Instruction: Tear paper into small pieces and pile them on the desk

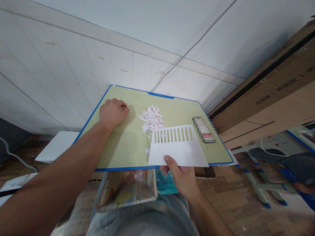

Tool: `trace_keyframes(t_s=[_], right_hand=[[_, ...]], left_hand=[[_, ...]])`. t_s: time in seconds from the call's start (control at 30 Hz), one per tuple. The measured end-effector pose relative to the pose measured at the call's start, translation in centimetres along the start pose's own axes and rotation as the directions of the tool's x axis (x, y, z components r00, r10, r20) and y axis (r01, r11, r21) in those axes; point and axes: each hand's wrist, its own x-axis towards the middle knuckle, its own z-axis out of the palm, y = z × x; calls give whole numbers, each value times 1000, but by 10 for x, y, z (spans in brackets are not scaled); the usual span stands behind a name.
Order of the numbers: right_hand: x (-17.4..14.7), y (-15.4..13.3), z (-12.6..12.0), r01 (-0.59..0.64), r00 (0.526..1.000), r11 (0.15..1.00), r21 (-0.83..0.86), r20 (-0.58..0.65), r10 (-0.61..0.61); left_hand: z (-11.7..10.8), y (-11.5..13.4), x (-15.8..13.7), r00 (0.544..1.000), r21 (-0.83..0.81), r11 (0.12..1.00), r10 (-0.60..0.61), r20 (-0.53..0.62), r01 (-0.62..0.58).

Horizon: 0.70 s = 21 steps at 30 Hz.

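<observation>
My right hand (180, 175) grips a white slotted plate (177, 153) by its near edge, thumb on top and fingers beneath. A row of narrow slots runs along its far side. The plate covers part of the table's front edge, and its far left corner is close to a loose pile of small paper scraps (151, 117). Left of that pile, my left hand (113, 113) is on or just over the light green tabletop (120, 144), fingers curled into a loose fist. Nothing shows in it. A few stray scraps lie between the pile and the plate.
A phone (203, 129), blurred out, lies on the table's right side. Below the front edge are an open patterned bag (128, 193) and a teal item (166, 182). Cardboard boxes (275, 95) stand at right, a white wall (137, 68) behind. Another person's hand (301, 187) shows far right.
</observation>
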Motion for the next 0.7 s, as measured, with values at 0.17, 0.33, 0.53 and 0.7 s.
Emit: trace_keyframes(t_s=[0.17,0.33,0.53,0.7], right_hand=[[4,-4,-2,0,1000,1000,-3,-32,-1],[10,2,0,50,995,999,-5,-88,-51],[9,8,7,54,998,997,-50,-16,-55],[12,10,6,85,996,994,-74,39,-82]], left_hand=[[-1,1,-1,1000,-6,1000,1,3,-1],[1,0,0,1000,-12,1000,0,-9,0],[0,0,1,1000,-3,1000,-12,14,12],[-3,3,-1,1000,-8,1000,-22,12,22]])
